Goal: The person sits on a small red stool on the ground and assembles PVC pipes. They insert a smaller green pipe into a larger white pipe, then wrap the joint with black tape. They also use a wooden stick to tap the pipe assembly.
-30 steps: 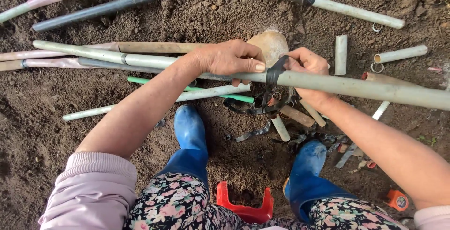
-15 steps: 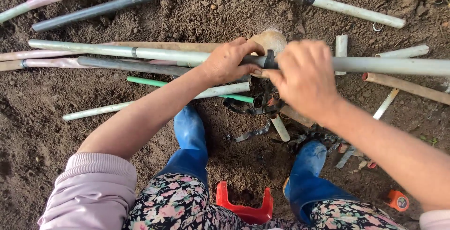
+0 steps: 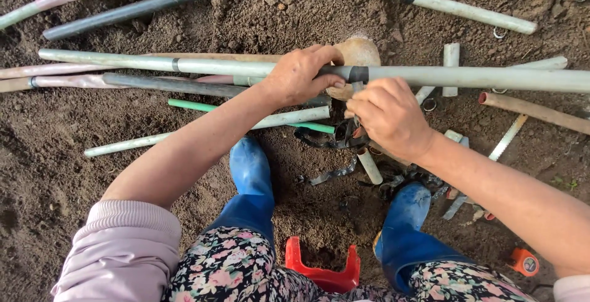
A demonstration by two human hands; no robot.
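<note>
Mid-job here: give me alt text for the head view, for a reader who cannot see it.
Seen from above, the left hand grips a long pale pipe beside its black joint band, while the right hand works just below that joint. More pipes lie on bare soil around blue rubber boots and a red stool.

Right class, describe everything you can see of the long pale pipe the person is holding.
The long pale pipe looks like grey-white plastic and lies nearly level across the soil, running off the right edge. A dark band wraps it at a joint. The left hand grips it beside that band; the right hand sits just below, fingers at the band. It crosses above other pipes.
</note>
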